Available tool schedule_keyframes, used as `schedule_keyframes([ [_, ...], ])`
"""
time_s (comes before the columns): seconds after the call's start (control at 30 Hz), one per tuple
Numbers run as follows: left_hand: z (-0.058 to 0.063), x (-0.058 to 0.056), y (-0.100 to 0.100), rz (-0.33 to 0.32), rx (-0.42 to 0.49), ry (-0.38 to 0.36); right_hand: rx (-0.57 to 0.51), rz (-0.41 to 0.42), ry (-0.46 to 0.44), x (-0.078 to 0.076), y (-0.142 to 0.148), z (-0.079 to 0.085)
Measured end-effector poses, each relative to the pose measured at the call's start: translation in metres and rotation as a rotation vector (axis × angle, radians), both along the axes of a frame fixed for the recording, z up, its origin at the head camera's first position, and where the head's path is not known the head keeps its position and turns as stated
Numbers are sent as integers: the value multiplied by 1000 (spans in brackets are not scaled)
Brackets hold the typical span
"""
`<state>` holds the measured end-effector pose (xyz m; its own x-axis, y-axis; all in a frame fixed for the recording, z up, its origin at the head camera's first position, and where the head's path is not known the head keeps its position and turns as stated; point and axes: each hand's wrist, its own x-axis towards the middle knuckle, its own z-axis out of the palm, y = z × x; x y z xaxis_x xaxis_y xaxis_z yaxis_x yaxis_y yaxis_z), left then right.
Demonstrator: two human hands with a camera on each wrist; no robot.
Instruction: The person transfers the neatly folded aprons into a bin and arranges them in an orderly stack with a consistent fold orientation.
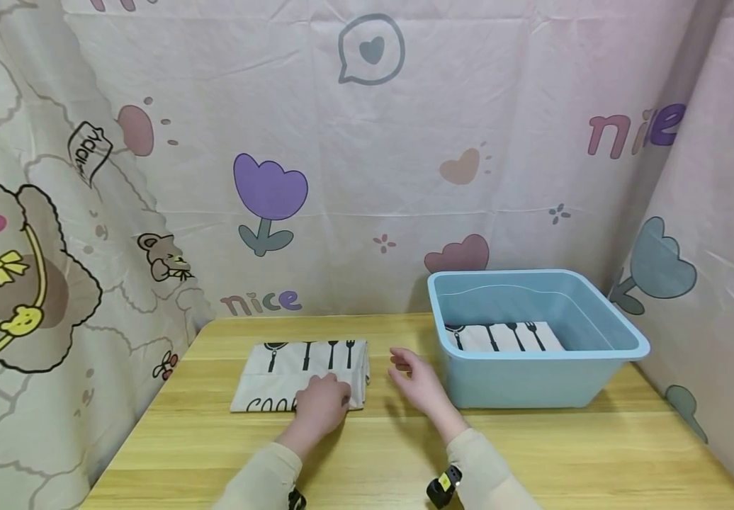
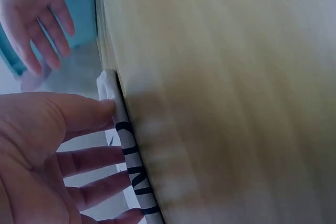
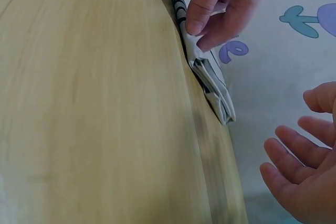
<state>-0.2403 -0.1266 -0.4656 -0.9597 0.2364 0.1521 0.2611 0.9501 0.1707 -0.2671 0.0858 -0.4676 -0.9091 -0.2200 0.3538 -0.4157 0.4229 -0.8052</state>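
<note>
A folded white cloth (image 1: 278,379) with black printed utensils and lettering lies flat on the wooden table, left of centre. My left hand (image 1: 322,405) rests on its near right part, with thumb and fingertips touching the fabric along the near edge in the left wrist view. The layered folds of the cloth (image 3: 212,85) show at its right end. Between that cloth and the blue plastic tub (image 1: 526,382), my right hand (image 1: 419,384) hovers with fingers relaxed, holding nothing. Inside the tub lies another white cloth (image 1: 501,338) with the same utensil print.
The tub stands at the back right of the wooden table (image 1: 367,460), near the patterned curtain (image 1: 354,142) behind it. More curtain hangs along the left and right sides. Dark wrist devices sit at both sleeves.
</note>
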Motion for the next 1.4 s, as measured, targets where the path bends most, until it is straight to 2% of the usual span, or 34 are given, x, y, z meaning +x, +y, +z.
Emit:
schedule_keyframes([
  [0.17,-1,8,17,-30,-15,12,-20,-18,-25,0,3,-1],
  [0.37,3,19,27,-102,-3,20,-25,-26,-35,1,6,-1],
  [0.47,5,21,25,-141,16,10,-21,-31,-43,1,7,-1],
  [0.57,8,18,17,-197,54,22,-24,-40,-52,1,8,-1],
  [0.7,12,12,3,-239,157,20,-27,-43,-61,2,8,-1],
  [0.83,18,7,-13,-185,260,-10,-28,-38,-65,3,8,0],
  [1.2,30,0,-53,1,477,8,-30,-28,-61,0,5,-3],
  [1.4,32,-5,-73,77,517,25,-26,-27,-69,-1,3,-5],
])
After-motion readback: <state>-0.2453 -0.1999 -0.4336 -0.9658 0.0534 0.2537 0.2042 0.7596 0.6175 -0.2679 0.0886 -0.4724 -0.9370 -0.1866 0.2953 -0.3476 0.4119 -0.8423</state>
